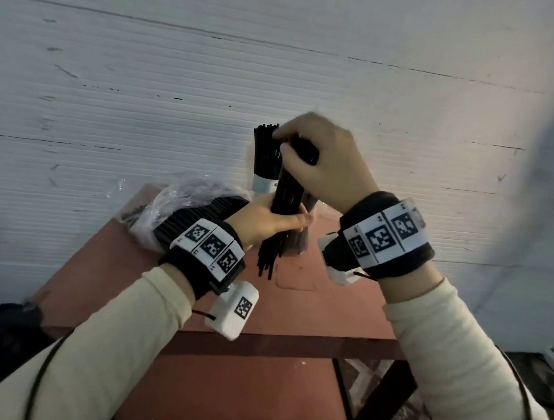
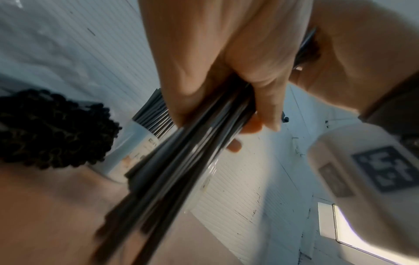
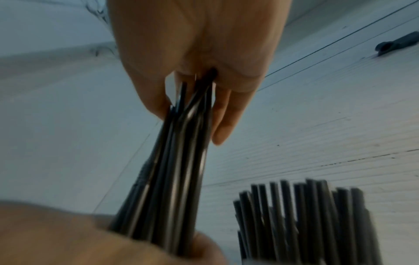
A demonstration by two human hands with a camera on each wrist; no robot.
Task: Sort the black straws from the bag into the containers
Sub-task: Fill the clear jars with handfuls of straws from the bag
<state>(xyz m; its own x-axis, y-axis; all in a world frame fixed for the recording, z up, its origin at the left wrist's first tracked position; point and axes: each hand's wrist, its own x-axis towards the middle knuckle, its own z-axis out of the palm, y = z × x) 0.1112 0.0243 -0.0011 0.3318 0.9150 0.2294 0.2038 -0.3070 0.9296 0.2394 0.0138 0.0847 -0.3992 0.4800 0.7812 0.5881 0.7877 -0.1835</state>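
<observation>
A bundle of black straws (image 1: 285, 204) stands nearly upright above the red table (image 1: 296, 309). My left hand (image 1: 269, 220) grips its middle, fingers wrapped round it. My right hand (image 1: 322, 158) grips the bundle's top end from above. The straws' lower ends fan out unevenly just above the table. The left wrist view shows the same bundle (image 2: 181, 161) in my fingers; the right wrist view shows it (image 3: 172, 179) running down from my right hand to my left. Behind stands a pale container (image 1: 264, 182) filled with upright black straws (image 3: 301, 218). A clear plastic bag (image 1: 180, 202) with more straws lies at the left.
A white ribbed wall (image 1: 147, 93) rises directly behind the table. A clear container (image 1: 299, 239) with a few straws stands behind the held bundle, mostly hidden. The table's front edge (image 1: 279, 345) runs across below my wrists. Dark items lie on the floor at lower left.
</observation>
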